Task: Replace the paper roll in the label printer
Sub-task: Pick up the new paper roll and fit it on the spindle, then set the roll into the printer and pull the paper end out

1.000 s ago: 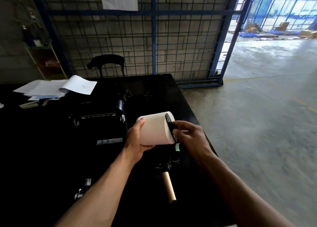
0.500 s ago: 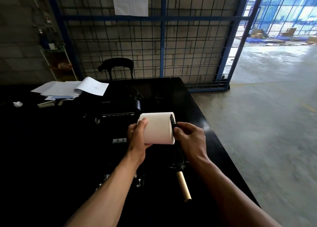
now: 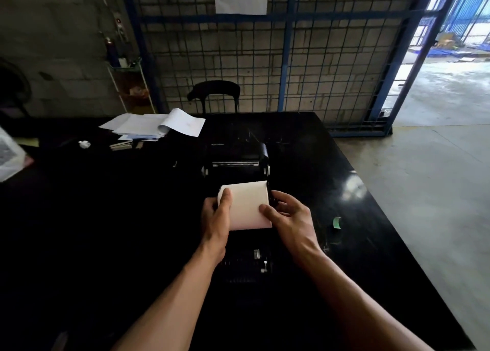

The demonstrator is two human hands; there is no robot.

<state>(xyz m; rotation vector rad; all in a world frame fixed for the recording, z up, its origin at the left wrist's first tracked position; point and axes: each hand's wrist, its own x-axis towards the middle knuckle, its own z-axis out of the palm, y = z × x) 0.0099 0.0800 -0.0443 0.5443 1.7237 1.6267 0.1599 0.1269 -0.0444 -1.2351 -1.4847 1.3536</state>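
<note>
A full white paper roll (image 3: 245,204) lies on its side between both hands, just in front of the black label printer (image 3: 236,159). My left hand (image 3: 216,218) grips the roll's left end, thumb on top. My right hand (image 3: 289,215) holds the right end, where a black spindle part (image 3: 271,194) sticks out of the core. The printer's lid stands raised behind the roll; its open bay is dark and mostly hidden by the roll and hands.
The black table (image 3: 331,165) ends at the right over a concrete floor. Loose papers (image 3: 156,125) lie at the back left, a green tape scrap (image 3: 336,222) at the right, a black chair (image 3: 214,94) and blue wire fence behind.
Both hands have carried the roll leftward and down over the printer. The view turned left, and the empty cardboard core seen near the front edge is out of sight.
</note>
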